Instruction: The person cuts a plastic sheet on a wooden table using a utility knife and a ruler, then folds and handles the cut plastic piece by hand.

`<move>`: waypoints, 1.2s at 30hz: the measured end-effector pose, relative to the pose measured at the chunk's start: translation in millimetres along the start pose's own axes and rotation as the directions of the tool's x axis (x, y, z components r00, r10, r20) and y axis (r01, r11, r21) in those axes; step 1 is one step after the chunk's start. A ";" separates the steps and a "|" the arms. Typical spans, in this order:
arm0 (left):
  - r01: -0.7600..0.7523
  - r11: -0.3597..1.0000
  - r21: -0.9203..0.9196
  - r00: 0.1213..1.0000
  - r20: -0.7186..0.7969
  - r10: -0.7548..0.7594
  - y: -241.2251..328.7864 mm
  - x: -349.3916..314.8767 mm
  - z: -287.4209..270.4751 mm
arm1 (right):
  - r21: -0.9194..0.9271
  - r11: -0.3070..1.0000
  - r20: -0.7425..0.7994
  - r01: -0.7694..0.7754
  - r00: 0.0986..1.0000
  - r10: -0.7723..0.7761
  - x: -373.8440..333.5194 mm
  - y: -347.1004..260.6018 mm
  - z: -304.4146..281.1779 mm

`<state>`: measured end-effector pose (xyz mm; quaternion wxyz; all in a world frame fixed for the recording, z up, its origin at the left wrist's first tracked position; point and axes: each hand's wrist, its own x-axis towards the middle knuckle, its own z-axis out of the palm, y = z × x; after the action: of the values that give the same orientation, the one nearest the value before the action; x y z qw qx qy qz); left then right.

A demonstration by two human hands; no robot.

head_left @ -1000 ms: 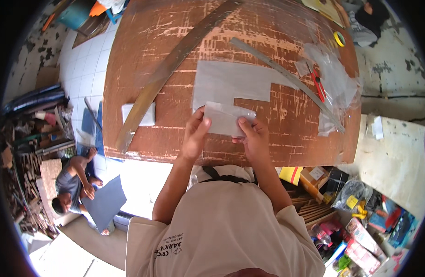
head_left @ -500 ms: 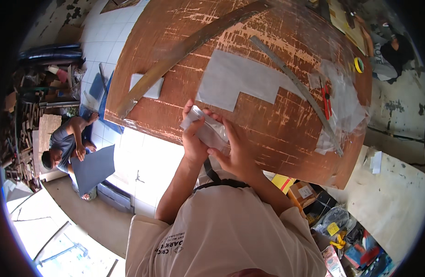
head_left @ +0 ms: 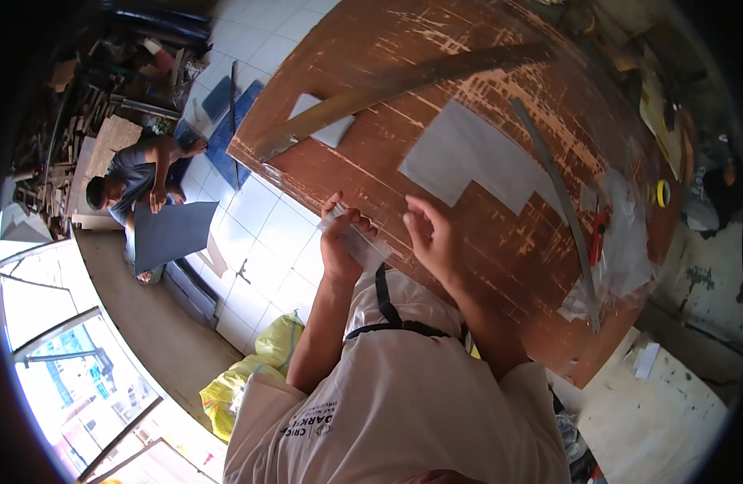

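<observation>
The person in the pale shirt stands close against the near edge of the worn brown table, with both forearms raised over it. The left hand is closed around a small, clear folded plastic piece, with fingers curled over its top and the thumb beneath. The piece hangs just past the table's edge, over the white tiled floor. The right hand is just beside it, with the fingers loosely bent and parted and the thumb pointing toward the plastic; it grips nothing, and I cannot tell whether a fingertip touches the piece.

Just beyond the hands, a grey stepped sheet lies flat on the tabletop. To its right, a long metal ruler runs down toward the near right corner. Beside it are red-handled scissors and crumpled clear plastic film. A yellow tape roll sits farther right, near the rim.

Farther across the table, a long wooden strip lies diagonally, and its lower end crosses a small grey square near the left edge.

Well apart on the floor to the left, another person sits holding a dark grey sheet. Stacked scrap wood lies behind that person. Yellow bags lie on the floor near the standing person's left side.
</observation>
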<state>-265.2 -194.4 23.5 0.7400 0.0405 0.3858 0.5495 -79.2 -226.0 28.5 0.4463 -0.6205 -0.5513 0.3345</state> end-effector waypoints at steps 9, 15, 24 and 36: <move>0.043 0.982 0.183 0.999 -0.007 -0.042 67.7 53.0 -17.3 | -0.541 0.612 0.386 0.577 0.817 -0.429 226.6 5.5 37.0; 0.141 0.981 0.136 0.988 0.045 -0.149 87.5 83.7 -26.8 | -0.483 0.478 0.719 0.734 0.643 -0.262 288.4 -2.9 56.6; 0.268 0.953 0.138 0.955 0.092 -0.282 99.3 113.3 -29.1 | -0.464 0.489 0.765 0.739 0.612 -0.201 297.2 -7.2 57.6; 0.306 0.945 0.114 0.938 0.133 -0.319 100.2 116.6 -33.5 | -0.651 0.741 0.299 0.166 0.953 0.049 347.4 24.9 50.7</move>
<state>-352.7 -68.8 -12.8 0.8420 0.0534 0.3556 0.4021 -57.1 124.9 13.1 0.1165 -0.6636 -0.7144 0.1892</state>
